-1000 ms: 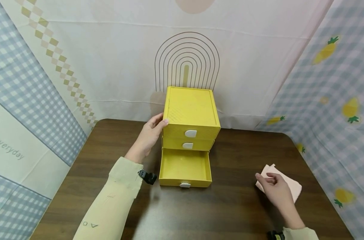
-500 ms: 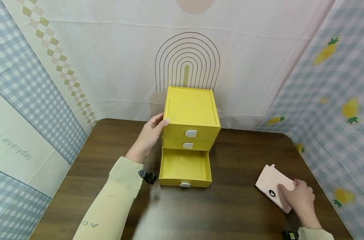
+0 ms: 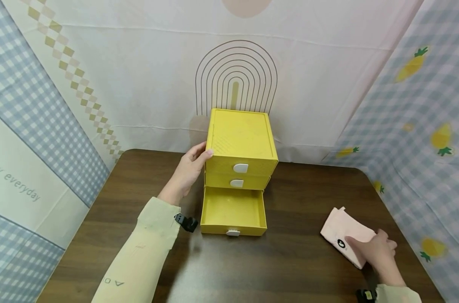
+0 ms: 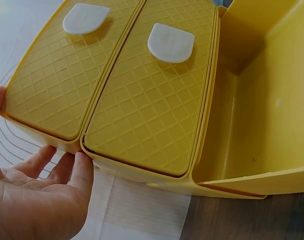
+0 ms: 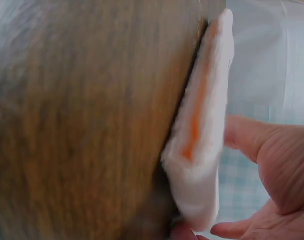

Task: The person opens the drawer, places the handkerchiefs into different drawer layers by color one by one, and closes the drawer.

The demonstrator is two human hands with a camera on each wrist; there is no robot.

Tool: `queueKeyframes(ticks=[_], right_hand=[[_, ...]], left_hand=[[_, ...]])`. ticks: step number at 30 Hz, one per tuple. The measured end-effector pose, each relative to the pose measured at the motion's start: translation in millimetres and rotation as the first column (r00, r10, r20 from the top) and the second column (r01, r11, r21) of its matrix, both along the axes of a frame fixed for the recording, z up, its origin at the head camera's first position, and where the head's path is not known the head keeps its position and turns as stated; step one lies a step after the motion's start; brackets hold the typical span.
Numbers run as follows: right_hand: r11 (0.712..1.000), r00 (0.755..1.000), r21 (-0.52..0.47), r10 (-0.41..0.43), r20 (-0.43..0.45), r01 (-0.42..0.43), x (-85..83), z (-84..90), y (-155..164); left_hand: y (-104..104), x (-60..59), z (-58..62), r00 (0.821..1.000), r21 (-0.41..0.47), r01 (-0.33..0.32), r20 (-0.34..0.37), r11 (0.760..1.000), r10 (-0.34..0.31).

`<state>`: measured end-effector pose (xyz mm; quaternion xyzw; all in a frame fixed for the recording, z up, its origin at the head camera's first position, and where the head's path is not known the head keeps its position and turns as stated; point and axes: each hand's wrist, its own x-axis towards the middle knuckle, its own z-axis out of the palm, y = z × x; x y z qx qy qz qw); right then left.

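Observation:
A yellow three-drawer box (image 3: 240, 141) stands at the table's middle back. Its bottom drawer (image 3: 233, 208) is pulled out and holds nothing; the two upper drawers are closed. My left hand (image 3: 187, 172) rests with straight fingers against the box's left side, as the left wrist view shows: left hand (image 4: 36, 200), box (image 4: 141, 100). On the right a folded pink cloth (image 3: 340, 229) with a small black mark lies on the table. My right hand (image 3: 377, 250) grips its near right end. In the right wrist view the cloth (image 5: 202, 125) sits edge-on between fingers (image 5: 272, 165) and thumb.
The dark wooden table (image 3: 290, 261) has rounded corners. Patterned fabric walls close in at the back and on both sides. A black wrist strap (image 3: 186, 223) sits beside the open drawer's left front corner.
My right hand has shifted from the cloth's top left to its near right end and taken hold; the black mark now shows. The left hand and box are unmoved.

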<state>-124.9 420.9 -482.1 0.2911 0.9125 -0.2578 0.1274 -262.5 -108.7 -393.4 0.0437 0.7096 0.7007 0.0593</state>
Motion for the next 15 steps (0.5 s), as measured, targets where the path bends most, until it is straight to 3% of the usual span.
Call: queueKeyframes(ticks=[15], right_hand=[[0.993,0.998,-0.113,-0.041,-0.056,0.035,-1.2,-0.8,-11]], left_hand=[[1,1.1,1.2,1.000,-0.003,-0.006,-0.003,1.000,0.006]])
